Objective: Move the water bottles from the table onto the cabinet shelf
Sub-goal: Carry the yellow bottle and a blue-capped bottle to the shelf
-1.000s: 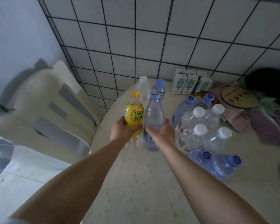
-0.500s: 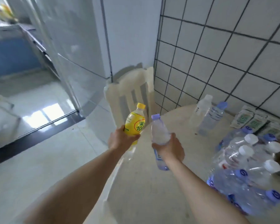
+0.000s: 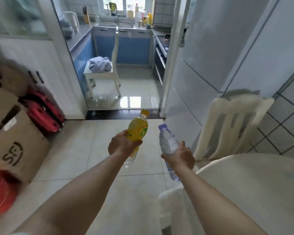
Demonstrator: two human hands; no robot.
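My left hand (image 3: 121,145) grips a yellow-labelled bottle (image 3: 138,131) with a yellow cap, held above the tiled floor. My right hand (image 3: 180,156) grips a clear water bottle (image 3: 167,142) with a purple cap, tilted to the left. Both bottles are in the air, left of the round cream table (image 3: 255,187) at the lower right. The other bottles on the table are out of view. No cabinet shelf can be made out for sure.
A cream chair (image 3: 231,131) stands by the table against the tiled wall. A fridge (image 3: 207,61) is on the right. Cardboard boxes (image 3: 15,146) and a red case (image 3: 44,114) sit at the left. Ahead, a kitchen doorway holds a white chair (image 3: 105,73) with cloth.
My view has swung left, away from the table and its bottles toward the kitchen doorway. Both hands lifted their bottles off the table and carry them over the floor.
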